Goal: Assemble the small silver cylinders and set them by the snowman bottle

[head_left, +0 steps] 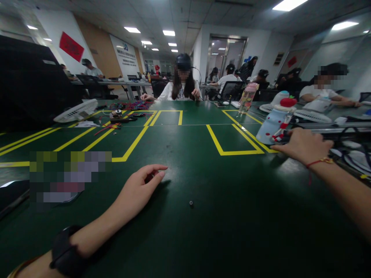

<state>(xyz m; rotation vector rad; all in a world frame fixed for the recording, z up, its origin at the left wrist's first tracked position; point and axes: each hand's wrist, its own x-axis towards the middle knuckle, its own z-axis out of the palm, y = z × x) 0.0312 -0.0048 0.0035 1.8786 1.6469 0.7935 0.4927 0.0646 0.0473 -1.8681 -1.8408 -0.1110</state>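
My left hand (145,182) hovers over the green table (232,231) with a black band (68,249) on its wrist. Its thumb and index finger are slightly apart, and nothing shows between them. A small dark ring-shaped metal part (191,203) lies on the table to the right of that hand. My right hand (305,144), wearing a red string bracelet (320,161), is stretched out beside a light blue bottle (271,123) with a red lid ornament. Its thumb points left, apart from the other fingers, whose tips are partly hidden; I see nothing held.
Yellow tape lines (243,153) mark the table. Wires and small parts (117,114) lie at the back left, near a white fan (77,111). A clear bottle (247,98) stands at the back right. Cables (358,156) crowd the right side. A person (182,83) sits opposite.
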